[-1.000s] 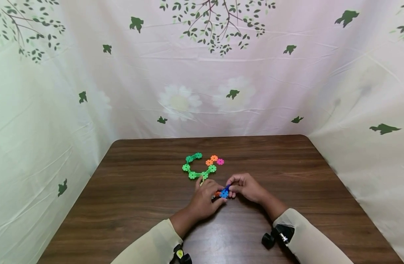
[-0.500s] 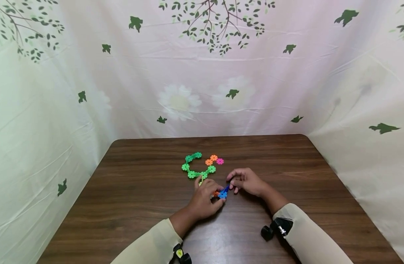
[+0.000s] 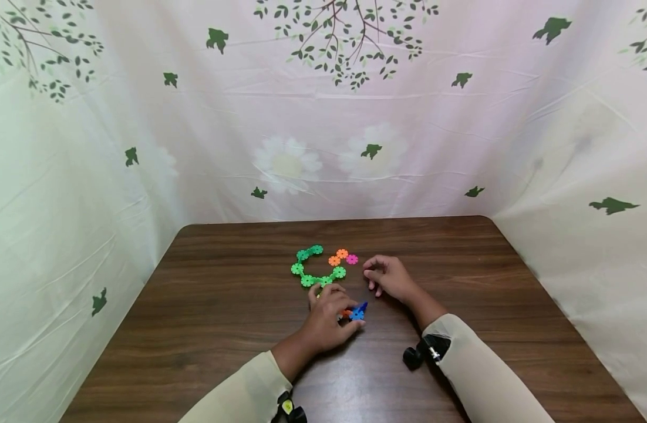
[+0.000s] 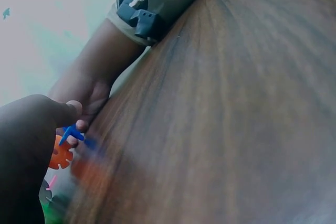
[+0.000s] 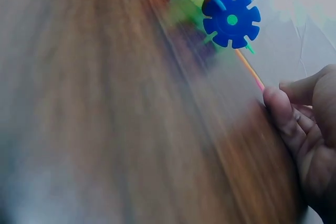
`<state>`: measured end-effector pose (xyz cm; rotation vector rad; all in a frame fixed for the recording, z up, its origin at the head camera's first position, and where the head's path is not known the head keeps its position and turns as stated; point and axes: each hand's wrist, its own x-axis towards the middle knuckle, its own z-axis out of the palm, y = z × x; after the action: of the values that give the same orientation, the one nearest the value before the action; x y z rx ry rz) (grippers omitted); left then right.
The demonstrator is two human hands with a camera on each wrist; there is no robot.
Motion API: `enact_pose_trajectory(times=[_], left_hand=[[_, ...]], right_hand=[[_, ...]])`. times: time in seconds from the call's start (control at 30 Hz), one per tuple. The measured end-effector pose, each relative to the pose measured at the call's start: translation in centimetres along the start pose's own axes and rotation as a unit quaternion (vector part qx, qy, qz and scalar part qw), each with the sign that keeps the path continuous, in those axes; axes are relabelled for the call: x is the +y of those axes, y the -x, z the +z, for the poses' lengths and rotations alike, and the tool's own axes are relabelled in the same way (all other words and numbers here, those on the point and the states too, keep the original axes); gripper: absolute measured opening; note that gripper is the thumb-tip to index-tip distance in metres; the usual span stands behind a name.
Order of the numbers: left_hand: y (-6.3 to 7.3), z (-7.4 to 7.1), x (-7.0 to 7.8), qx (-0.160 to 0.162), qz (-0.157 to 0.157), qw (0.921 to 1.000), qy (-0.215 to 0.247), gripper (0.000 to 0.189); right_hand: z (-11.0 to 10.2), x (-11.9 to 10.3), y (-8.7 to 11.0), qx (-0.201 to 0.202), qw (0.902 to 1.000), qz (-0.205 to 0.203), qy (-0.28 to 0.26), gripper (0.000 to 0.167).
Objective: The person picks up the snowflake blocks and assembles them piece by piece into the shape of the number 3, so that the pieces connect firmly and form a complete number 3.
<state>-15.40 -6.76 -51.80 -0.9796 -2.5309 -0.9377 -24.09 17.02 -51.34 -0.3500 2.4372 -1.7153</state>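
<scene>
In the head view my left hand (image 3: 329, 317) grips one end of a chain of interlocking flower discs, its thumb and fingers around the linked pieces. An orange disc (image 4: 61, 153) and a light blue disc (image 3: 357, 314) show between them. A dark blue disc (image 5: 231, 20) sticks out at the chain's tip, beyond the fingers. The palm and fingers hide the middle of the chain. Farther back, green discs (image 3: 307, 281) curve in an open ring on the table. My right hand (image 3: 391, 278), fingers loosely bent and holding nothing, hovers just right of a pink disc (image 3: 352, 259).
Two orange discs (image 3: 338, 257) lie beside the pink one, right of the green curve. The brown wooden table (image 3: 223, 329) reaches back to a printed cloth (image 3: 323, 117) that hangs around its far side and both flanks. Each sleeve carries a black wrist camera (image 3: 414, 357).
The right hand has let go of the dark blue disc and moved back, toward the pink disc. My left hand stays almost in place with the chain.
</scene>
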Motion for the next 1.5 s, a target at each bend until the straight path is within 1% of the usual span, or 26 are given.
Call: enact_pose_trajectory(times=[0.2, 0.3, 0.5, 0.63, 0.87, 1.03, 1.13, 1.37, 1.5], left_hand=[[0.0, 0.2, -0.1, -0.001, 0.007, 1.0000, 0.001, 0.038], [0.1, 0.3, -0.2, -0.004, 0.010, 0.9999, 0.005, 0.035], [0.2, 0.4, -0.4, 0.002, 0.015, 0.9998, 0.015, 0.028], [0.7, 0.0, -0.3, 0.004, 0.022, 0.9996, 0.015, 0.026], [1.4, -0.5, -0.2, 0.003, 0.034, 0.9993, 0.016, 0.026], [1.9, -0.9, 0.0, -0.020, 0.026, 0.9988, 0.036, 0.028], [2.1, -1.1, 0.2, -0.029, 0.022, 0.9982, 0.047, 0.028], [2.6, -1.4, 0.3, -0.015, 0.039, 0.9984, 0.037, 0.026], [3.0, -1.6, 0.3, -0.021, 0.036, 0.9984, 0.039, 0.026]], right_hand=[[0.4, -0.1, -0.8, 0.022, 0.9993, -0.011, 0.028, 0.018], [0.7, -0.1, -1.2, 0.030, 0.9981, -0.013, 0.052, 0.016], [1.5, -0.2, -2.2, 0.054, 0.9926, -0.013, 0.108, 0.018], [2.0, -0.2, -2.5, 0.065, 0.9883, -0.009, 0.138, 0.022], [2.6, -0.7, -2.3, 0.068, 0.9862, 0.005, 0.151, 0.030], [3.0, -0.9, -2.0, 0.074, 0.9844, 0.014, 0.159, 0.036], [3.2, -1.1, -1.7, 0.080, 0.9828, 0.019, 0.166, 0.038], [3.8, -1.6, -1.2, 0.098, 0.9792, 0.036, 0.174, 0.040], [4.2, -1.9, -0.9, 0.102, 0.9774, 0.047, 0.179, 0.039]])
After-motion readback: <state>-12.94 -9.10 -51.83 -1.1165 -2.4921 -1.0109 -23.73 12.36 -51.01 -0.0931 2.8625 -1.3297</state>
